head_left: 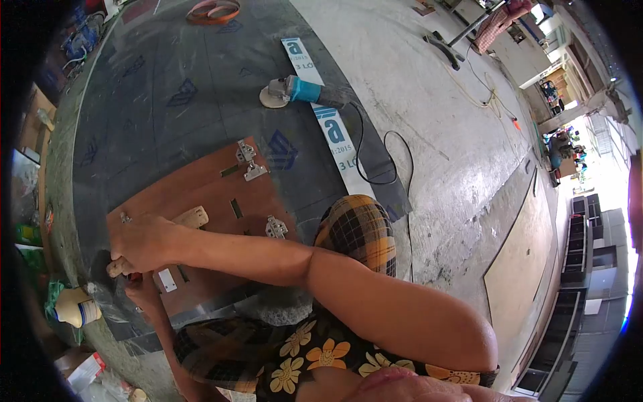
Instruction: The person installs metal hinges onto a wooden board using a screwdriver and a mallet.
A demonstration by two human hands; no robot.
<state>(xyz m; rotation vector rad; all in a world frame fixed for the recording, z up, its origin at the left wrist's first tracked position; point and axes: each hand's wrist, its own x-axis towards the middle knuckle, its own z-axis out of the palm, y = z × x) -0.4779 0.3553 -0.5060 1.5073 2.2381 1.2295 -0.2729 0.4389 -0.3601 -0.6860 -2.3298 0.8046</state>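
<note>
A brown wooden board lies in front of me, with slots cut in it. Metal cabinet hinges sit along its right edge, one near the far corner and one nearer. My right hand is closed around a piece of wood, whose ends show on both sides of the fist. Just below it, my left hand is closed at the board's left edge. A bit of red shows by its fingers, but what it grips is mostly hidden. A small white plate lies on the board nearby.
A blue angle grinder with a black cord rests on the dark sheet, across a white printed strip. Orange sanding belts lie at the far end. A cream-coloured container stands at left. A pale panel lies right.
</note>
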